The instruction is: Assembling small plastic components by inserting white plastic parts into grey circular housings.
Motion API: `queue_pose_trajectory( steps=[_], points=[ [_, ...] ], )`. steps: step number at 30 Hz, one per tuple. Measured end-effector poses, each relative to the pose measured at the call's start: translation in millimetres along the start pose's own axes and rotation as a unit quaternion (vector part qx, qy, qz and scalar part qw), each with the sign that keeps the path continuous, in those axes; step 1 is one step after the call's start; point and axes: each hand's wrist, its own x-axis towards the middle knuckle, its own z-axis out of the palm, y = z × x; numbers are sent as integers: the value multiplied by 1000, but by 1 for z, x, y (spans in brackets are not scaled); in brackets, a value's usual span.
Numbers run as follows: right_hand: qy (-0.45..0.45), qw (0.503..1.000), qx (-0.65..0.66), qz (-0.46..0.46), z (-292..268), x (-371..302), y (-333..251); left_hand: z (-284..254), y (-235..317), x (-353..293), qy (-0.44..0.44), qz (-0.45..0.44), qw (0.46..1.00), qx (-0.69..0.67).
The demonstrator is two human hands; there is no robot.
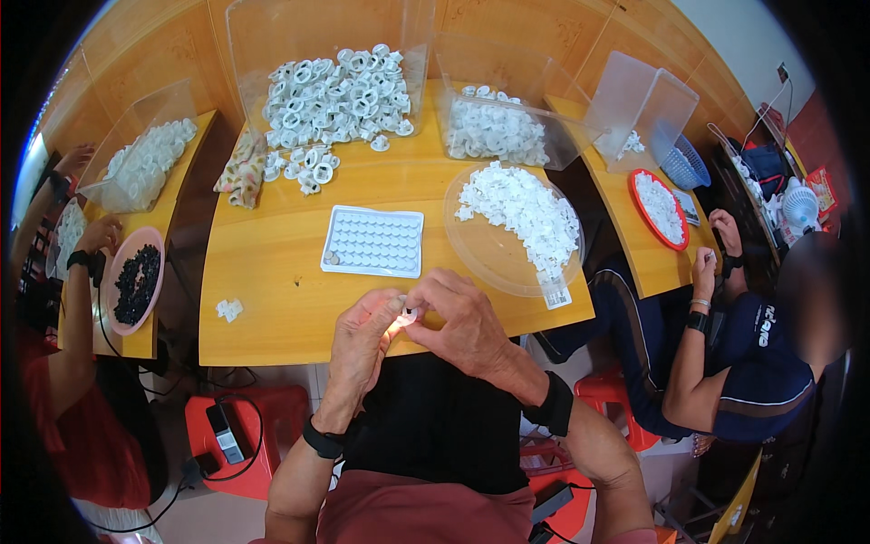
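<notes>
Just past the table's near edge, my two hands meet around a small white plastic part (408, 315) with a dark opening. The fingers and thumb of my left hand (362, 340) pinch it from the left. From the other side my right hand (464, 317) closes on it with thumb and fingertips. A bright glow shows on the left fingers beneath the part; its source is hidden. Beyond my hands lies a white tray (372, 270) with rows of small hollows, and a few small pieces sit in its near left corner.
White round fittings (340, 95) spill from a clear bin at the back. Another clear bin (498, 127) and a clear round dish (459, 238) hold white parts. A cloth (241, 170) and loose white pieces (229, 310) lie at left. Co-workers sit at side tables (625, 245).
</notes>
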Motion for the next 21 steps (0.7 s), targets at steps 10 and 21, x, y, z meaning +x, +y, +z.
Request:
queue_pose_trajectory(
  steps=[10,21],
  points=[
    [2,1000,12,4,0,0,0,-3,-3,1,28,-10,999,12],
    [4,1000,4,8,-4,1,-3,1,-1,0,30,-1,999,33]
  ],
)
